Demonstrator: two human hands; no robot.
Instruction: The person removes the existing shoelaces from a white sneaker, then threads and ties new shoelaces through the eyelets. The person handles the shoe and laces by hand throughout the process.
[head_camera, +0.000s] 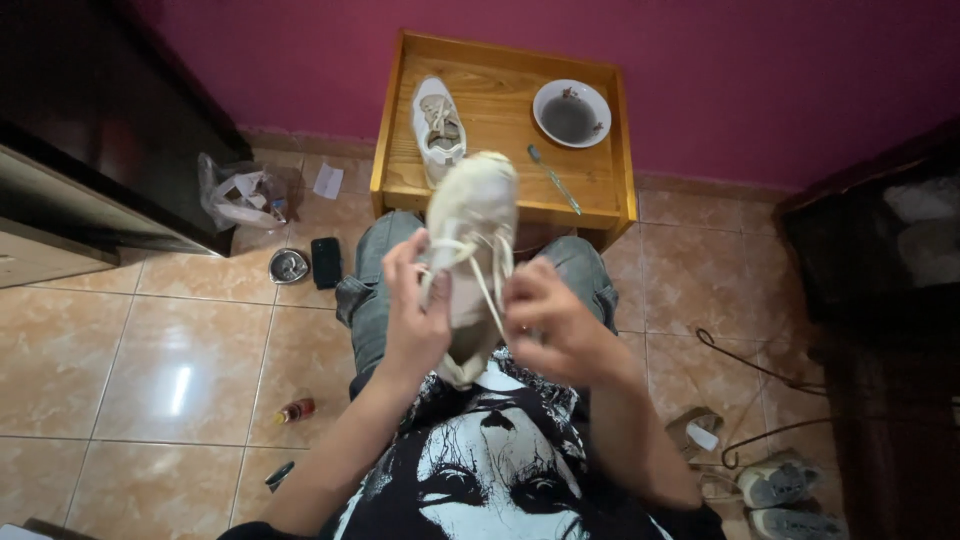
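The left hand (415, 320) and right hand (545, 325) are each pinching a lace (487, 285) of the cream shoe (470, 215) resting toe-outward between both grips over the lap; keeping even tension is advisable.

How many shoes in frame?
4. One cream shoe held by the left hand and right hand; one white shoe on the wooden table; two grey shoes on the floor, bottom right. Others may be hidden.
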